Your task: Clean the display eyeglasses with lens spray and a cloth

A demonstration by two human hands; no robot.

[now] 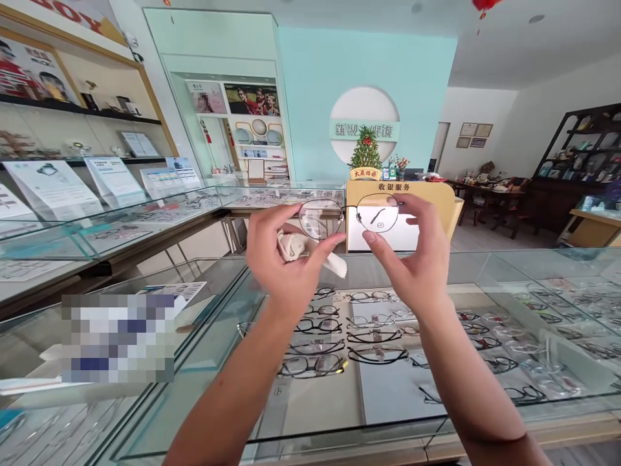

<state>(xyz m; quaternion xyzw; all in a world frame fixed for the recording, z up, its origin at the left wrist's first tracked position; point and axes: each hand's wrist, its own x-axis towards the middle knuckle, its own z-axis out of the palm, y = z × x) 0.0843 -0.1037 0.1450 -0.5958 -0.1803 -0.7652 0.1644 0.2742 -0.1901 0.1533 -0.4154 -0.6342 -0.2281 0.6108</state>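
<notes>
A pair of thin-rimmed eyeglasses (350, 208) is held up in front of me above the glass counter, between both hands. My left hand (284, 262) has its fingers closed around the left lens side. In its palm is a crumpled pale cleaning cloth (294, 246), one corner hanging out below the thumb. My right hand (412, 255) grips the right side of the frame with fingers at the top and the thumb near the lower rim. Through the clear right lens a white panel with a dark mark shows.
Below my arms a glass display case (320, 404) holds several rows of eyeglasses (378, 353). Another glass counter (194, 207) runs along the left, with printed cards (114, 181) standing on it. A yellow cashier desk (449, 213) stands beyond. Papers (184, 291) lie at the left.
</notes>
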